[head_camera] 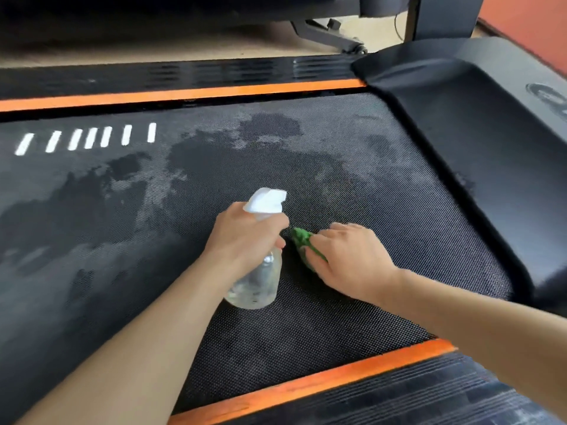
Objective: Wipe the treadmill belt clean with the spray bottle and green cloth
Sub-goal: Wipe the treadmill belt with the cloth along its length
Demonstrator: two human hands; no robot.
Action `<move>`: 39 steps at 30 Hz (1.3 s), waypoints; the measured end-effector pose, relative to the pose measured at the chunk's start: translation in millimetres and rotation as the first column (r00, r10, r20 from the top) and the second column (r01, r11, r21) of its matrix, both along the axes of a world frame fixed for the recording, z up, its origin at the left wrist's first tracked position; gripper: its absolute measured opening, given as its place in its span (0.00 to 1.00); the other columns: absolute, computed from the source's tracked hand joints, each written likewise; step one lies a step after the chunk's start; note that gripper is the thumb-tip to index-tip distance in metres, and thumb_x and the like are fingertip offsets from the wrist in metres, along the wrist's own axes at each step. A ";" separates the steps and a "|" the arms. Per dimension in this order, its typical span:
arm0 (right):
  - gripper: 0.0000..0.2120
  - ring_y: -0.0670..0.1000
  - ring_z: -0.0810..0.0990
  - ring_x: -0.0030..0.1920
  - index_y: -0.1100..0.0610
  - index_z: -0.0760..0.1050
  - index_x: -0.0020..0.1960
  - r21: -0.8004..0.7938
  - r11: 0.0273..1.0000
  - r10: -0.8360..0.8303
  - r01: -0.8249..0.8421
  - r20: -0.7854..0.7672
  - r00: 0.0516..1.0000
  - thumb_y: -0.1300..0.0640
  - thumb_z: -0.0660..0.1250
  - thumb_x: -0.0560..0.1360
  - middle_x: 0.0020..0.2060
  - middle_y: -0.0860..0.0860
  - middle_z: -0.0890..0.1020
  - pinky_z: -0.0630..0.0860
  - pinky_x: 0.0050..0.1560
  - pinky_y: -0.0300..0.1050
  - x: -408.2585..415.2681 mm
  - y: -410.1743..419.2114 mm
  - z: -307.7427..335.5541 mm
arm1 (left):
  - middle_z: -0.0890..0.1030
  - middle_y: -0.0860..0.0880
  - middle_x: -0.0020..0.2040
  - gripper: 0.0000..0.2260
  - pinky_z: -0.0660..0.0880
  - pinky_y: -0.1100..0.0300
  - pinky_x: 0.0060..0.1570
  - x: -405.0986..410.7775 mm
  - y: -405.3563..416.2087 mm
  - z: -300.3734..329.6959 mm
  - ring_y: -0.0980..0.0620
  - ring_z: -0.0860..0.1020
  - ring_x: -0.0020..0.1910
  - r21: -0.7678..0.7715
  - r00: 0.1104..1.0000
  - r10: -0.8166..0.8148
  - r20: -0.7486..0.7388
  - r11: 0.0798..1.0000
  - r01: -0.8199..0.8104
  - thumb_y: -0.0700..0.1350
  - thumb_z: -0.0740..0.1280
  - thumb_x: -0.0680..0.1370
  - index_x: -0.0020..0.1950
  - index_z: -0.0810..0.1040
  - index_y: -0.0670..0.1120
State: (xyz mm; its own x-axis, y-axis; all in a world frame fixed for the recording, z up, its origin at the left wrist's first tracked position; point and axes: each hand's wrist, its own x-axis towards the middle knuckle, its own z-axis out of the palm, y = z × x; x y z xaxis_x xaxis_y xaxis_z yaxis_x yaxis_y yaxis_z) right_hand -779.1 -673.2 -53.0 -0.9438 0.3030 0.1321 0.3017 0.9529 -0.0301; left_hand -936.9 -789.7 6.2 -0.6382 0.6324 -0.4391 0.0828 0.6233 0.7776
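The black textured treadmill belt (352, 167) fills the middle of the view, with darker wet patches across its left and centre. My left hand (245, 237) grips the neck of a clear spray bottle (260, 280) with a white trigger head, held tilted just above the belt. My right hand (349, 256) presses flat on a crumpled green cloth (302, 240), which lies on the belt right beside the bottle. Most of the cloth is hidden under my fingers.
Orange strips edge the belt at the far side (184, 95) and the near side (322, 378), with black ribbed side rails beyond them. The black motor cover (478, 124) rises at the right. A dark frame leg (331, 35) stands on the floor behind.
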 end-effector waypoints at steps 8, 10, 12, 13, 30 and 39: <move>0.24 0.63 0.81 0.41 0.58 0.78 0.44 0.118 0.797 -0.592 0.592 -0.036 0.805 0.46 0.49 0.83 0.40 0.59 0.83 0.73 0.38 0.51 -66.4 99.7 10.2 | 0.88 0.56 0.36 0.08 0.76 0.58 0.46 -0.2 -0.1 3.6 0.57 0.83 0.44 0.008 0.999 0.020 0.034 1.000 -0.020 0.50 0.70 0.77 0.43 0.85 0.47; 0.23 0.62 0.81 0.40 0.57 0.78 0.44 0.135 0.824 -0.557 0.551 0.005 0.831 0.45 0.50 0.82 0.39 0.57 0.82 0.70 0.36 0.50 -60.2 74.7 6.6 | 0.88 0.56 0.35 0.09 0.77 0.58 0.48 -0.1 -0.6 4.9 0.55 0.84 0.43 -0.002 0.998 0.038 0.042 0.999 -0.038 0.50 0.71 0.76 0.41 0.86 0.46; 0.23 0.61 0.80 0.36 0.55 0.76 0.40 0.131 0.910 -0.400 0.393 0.034 0.916 0.44 0.49 0.81 0.35 0.54 0.80 0.70 0.34 0.48 -38.4 33.1 4.8 | 0.88 0.55 0.34 0.09 0.79 0.55 0.53 -0.1 -0.1 6.8 0.53 0.85 0.45 0.000 0.998 0.045 0.042 0.999 -0.045 0.49 0.71 0.76 0.39 0.85 0.46; 0.22 0.60 0.79 0.35 0.54 0.74 0.38 0.090 0.956 -0.285 0.280 0.046 0.957 0.44 0.49 0.80 0.33 0.52 0.79 0.71 0.33 0.47 -24.2 12.2 5.1 | 0.88 0.55 0.34 0.09 0.80 0.52 0.56 0.1 -0.3 7.6 0.52 0.85 0.46 0.003 0.998 0.049 0.044 0.999 -0.050 0.49 0.71 0.76 0.40 0.85 0.46; 0.18 0.58 0.79 0.35 0.54 0.73 0.35 0.056 0.984 -0.173 0.171 0.032 0.984 0.46 0.56 0.79 0.31 0.50 0.79 0.72 0.33 0.48 -9.0 -15.6 4.4 | 0.86 0.50 0.43 0.12 0.78 0.55 0.47 -7.0 -51.8 18.5 0.53 0.88 0.42 -0.151 0.994 -0.020 0.110 0.988 0.036 0.49 0.74 0.72 0.53 0.83 0.46; 0.23 0.61 0.81 0.42 0.57 0.76 0.42 0.070 0.764 -0.643 0.641 0.004 0.766 0.45 0.50 0.82 0.38 0.55 0.82 0.76 0.41 0.52 45.5 47.1 14.4 | 0.83 0.47 0.51 0.11 0.76 0.52 0.58 17.3 -61.6 29.0 0.47 0.83 0.55 -0.225 0.998 -0.059 0.029 0.972 0.064 0.49 0.72 0.75 0.47 0.86 0.42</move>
State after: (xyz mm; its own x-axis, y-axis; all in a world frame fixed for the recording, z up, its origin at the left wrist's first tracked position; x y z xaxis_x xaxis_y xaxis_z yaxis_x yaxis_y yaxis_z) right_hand -733.6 -626.0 -38.6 -0.5347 0.8318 0.1490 0.8437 0.5354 0.0383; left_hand -919.5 -851.4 35.1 -0.5897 0.5533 -0.5883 0.1112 0.7771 0.6194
